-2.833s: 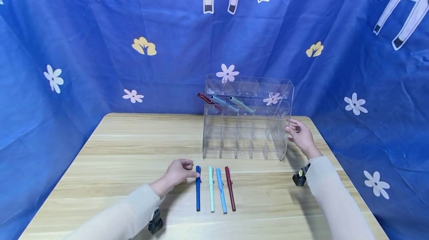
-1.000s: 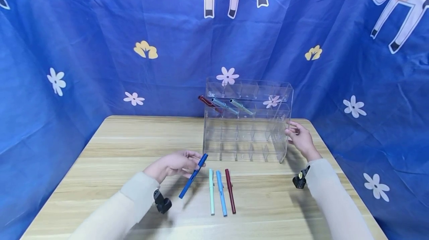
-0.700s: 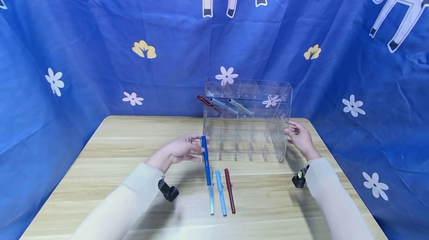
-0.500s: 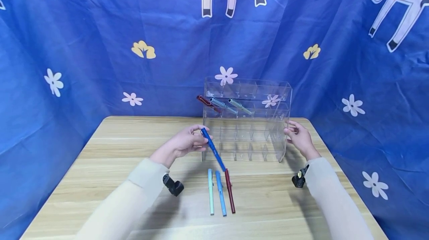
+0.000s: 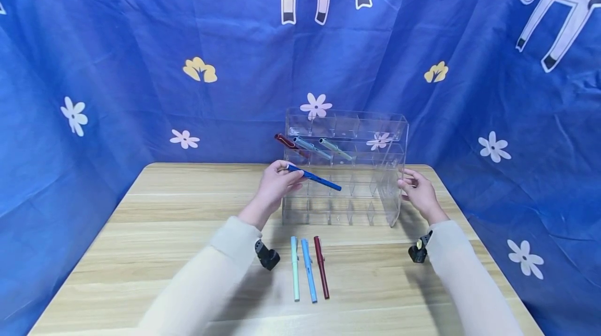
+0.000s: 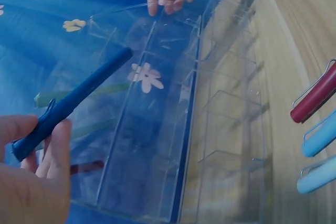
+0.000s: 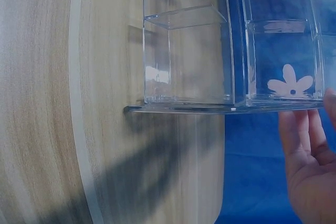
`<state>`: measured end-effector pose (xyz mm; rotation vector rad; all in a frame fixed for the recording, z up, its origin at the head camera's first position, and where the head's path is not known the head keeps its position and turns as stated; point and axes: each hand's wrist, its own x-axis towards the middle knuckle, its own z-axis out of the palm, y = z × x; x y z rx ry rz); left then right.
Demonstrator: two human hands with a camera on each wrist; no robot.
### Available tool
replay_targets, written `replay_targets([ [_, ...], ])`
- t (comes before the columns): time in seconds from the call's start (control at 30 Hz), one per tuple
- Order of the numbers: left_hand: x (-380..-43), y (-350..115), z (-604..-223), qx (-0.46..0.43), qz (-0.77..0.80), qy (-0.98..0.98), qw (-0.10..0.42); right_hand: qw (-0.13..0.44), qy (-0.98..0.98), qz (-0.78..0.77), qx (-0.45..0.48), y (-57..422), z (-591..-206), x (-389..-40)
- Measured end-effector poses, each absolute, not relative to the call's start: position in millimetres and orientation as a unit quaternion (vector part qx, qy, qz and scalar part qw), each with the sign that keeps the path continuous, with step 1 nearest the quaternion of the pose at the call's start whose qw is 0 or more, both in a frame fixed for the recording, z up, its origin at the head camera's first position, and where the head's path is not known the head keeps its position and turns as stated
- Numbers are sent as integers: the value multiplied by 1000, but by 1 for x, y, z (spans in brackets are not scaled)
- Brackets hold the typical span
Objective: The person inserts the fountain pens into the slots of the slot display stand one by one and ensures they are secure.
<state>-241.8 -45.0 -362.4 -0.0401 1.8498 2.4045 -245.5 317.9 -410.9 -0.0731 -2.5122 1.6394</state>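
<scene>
My left hand (image 5: 277,184) pinches a dark blue pen (image 5: 319,178) near its clip end, in front of the clear acrylic pen rack (image 5: 338,203). The pen slants down to the right, its far end over the rack's middle tiers. In the left wrist view, thumb and fingers close on the blue pen (image 6: 79,95). My right hand (image 5: 420,192) rests its fingertips against the rack's right side panel, also seen in the right wrist view on the panel (image 7: 184,109). A dark red pen (image 5: 285,141), a blue pen (image 5: 305,144) and a pale green pen (image 5: 331,145) lie in an upper tier.
On the wooden table (image 5: 188,221), a mint pen (image 5: 295,268), a light blue pen (image 5: 309,271) and a dark red pen (image 5: 321,268) lie side by side before the rack. A blue patterned curtain (image 5: 141,91) hangs behind and at both sides.
The left hand has picked up the dark blue pen from the table, turned it, and carried it forward and right to the rack. The right hand has stayed at the side panel.
</scene>
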Motion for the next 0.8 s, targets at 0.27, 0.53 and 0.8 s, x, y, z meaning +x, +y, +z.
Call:
replay_targets([
  [0.27,-247,-24,-370,-24,765,643,-37,75,-834,546,-20,319,-412,-246],
  [0.53,-253,-12,-378,-24,716,694,-67,71,-838,541,-24,319,-411,-247],
  [0.8,-258,-2,-386,-29,671,736,-80,74,-839,539,-20,318,-411,-246],
])
